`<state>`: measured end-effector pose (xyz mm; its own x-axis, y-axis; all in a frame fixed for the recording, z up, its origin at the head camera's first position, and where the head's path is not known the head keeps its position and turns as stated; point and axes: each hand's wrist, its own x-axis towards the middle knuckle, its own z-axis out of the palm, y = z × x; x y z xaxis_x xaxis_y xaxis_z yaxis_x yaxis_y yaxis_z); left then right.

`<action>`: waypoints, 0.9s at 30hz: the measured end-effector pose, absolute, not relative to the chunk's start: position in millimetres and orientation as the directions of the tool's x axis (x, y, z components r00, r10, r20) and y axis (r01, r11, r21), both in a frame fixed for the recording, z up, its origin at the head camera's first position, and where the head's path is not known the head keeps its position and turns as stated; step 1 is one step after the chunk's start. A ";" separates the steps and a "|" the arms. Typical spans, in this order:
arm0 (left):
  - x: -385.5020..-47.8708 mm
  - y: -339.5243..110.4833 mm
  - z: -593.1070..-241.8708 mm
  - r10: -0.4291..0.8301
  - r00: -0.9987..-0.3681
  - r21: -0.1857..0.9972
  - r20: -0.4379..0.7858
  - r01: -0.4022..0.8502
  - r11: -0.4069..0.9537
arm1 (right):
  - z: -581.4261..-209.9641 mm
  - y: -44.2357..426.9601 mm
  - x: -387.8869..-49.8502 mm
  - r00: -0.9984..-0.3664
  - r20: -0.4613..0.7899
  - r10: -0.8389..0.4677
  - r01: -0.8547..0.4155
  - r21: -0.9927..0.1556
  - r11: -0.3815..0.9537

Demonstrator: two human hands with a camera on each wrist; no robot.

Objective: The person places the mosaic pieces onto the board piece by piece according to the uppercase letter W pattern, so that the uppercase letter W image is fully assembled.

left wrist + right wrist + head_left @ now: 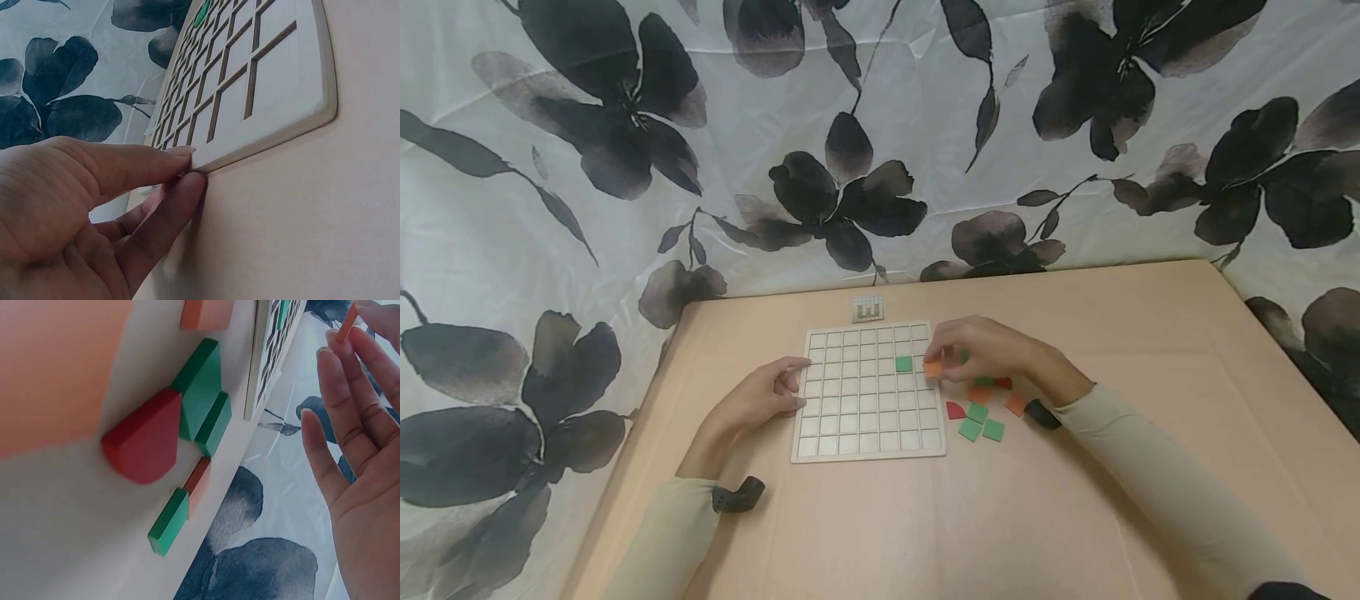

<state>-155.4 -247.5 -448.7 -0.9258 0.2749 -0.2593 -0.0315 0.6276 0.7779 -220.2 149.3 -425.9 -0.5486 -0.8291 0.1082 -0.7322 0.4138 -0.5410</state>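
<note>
A white square grid board (859, 425) lies on the table, with one green tile (904, 363) in a cell toward its upper right. My left hand (763, 390) pinches the board's left edge; the left wrist view has the thumb on the rim and a finger against its side. Over the board's right edge, my right hand (988, 346) pinches an orange tile (347, 325) between thumb and fingertips. Below this hand are loose green tiles (992, 430), orange tiles (1017, 403) and red rounded pieces (144, 437), some partly hidden by it in the head view.
A small patterned grey piece (868, 309) lies behind the board, near the table's back edge. The tan table (1037, 517) meets a white cloth (955, 125) with dark flowers at the back and left. Black straps (739, 495) are on the wrists.
</note>
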 end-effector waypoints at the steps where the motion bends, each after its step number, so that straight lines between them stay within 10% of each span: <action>1: -155.3 -247.4 -448.2 0.272 -0.926 0.775 -0.262 -0.034 0.631 | -426.1 148.1 -219.8 -0.553 0.108 -0.826 -0.736 -0.528 0.424; 27: -157.1 -248.4 -448.9 0.274 -0.924 0.778 -0.268 -0.039 0.628 | -428.6 123.4 -214.4 -0.638 0.060 -0.768 -0.706 -0.442 0.553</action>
<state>-157.1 -248.4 -448.9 -0.9237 0.2742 -0.2676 -0.0389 0.6277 0.7775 -214.4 123.4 -428.6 -0.6382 -0.7676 0.0596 -0.7062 0.5528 -0.4425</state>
